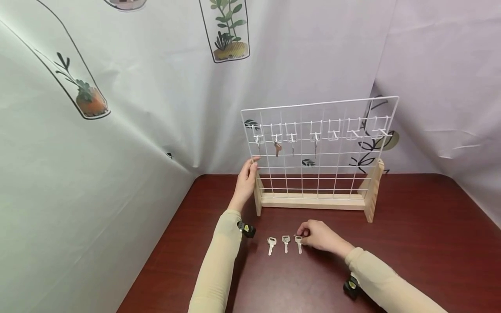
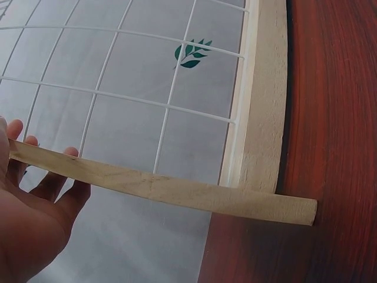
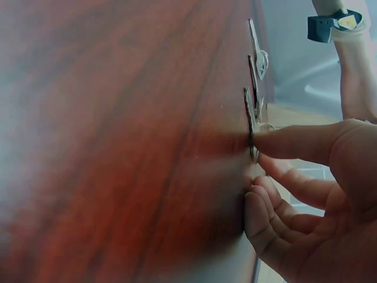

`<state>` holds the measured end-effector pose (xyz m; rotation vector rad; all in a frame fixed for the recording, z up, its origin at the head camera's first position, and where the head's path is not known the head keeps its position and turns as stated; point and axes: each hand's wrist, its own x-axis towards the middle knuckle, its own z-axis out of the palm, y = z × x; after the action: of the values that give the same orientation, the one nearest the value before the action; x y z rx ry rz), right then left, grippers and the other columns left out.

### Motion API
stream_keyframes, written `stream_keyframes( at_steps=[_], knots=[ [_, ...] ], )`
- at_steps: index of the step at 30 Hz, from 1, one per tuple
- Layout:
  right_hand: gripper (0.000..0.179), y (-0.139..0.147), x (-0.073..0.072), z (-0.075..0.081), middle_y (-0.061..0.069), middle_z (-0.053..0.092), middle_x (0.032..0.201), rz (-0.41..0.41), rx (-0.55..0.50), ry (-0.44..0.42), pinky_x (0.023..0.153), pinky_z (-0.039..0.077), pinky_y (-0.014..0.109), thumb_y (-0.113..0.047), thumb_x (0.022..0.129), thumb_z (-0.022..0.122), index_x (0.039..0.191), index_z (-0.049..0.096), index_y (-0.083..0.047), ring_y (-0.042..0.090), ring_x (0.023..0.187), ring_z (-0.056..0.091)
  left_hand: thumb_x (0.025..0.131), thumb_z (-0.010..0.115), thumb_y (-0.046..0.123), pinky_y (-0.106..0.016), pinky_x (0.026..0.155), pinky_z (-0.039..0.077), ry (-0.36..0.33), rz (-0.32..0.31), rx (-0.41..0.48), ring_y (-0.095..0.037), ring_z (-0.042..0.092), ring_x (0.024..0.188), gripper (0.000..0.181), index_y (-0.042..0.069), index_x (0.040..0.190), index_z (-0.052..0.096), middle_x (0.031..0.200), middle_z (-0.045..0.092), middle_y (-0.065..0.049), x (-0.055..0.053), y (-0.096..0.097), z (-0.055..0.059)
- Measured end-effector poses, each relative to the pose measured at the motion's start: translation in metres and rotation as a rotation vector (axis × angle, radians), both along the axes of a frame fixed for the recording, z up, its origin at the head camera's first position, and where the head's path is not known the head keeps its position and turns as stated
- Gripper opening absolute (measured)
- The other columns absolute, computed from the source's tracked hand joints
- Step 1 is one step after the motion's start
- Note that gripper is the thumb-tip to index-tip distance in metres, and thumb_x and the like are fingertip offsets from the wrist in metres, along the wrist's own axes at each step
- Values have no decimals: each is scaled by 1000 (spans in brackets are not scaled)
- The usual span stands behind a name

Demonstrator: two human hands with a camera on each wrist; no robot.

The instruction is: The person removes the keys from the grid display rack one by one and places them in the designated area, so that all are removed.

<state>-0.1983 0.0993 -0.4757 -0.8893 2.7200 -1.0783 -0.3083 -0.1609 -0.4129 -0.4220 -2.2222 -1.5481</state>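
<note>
A white wire grid rack on a wooden stand stands toward the back of the table. My left hand grips the stand's left upright, its fingers reaching behind the wood. In front of the rack, three silver keys lie in a row: a left key, a middle key and a right key. My right hand pinches the right key by its edge with thumb and forefinger, low at the tabletop; the other fingers are curled. A brass-coloured key hangs from one rack hook.
Several white hooks line the grid's upper part; thin keys hang on some left ones, while the right hooks hold nothing. Behind the dark red table hangs a pale cloth with plant prints.
</note>
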Motion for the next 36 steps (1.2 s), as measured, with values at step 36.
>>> stream_keyframes(
  at_steps=[36],
  knots=[
    [22, -23, 15, -1, -2, 53, 87, 112, 41, 92, 69, 44, 28, -7, 79, 79, 99, 77, -14, 10, 77, 49, 110, 44, 29, -44, 103, 46, 11, 0, -1, -27, 61, 117, 35, 15, 138, 59, 143, 56, -5, -4, -1, -1]
  ],
)
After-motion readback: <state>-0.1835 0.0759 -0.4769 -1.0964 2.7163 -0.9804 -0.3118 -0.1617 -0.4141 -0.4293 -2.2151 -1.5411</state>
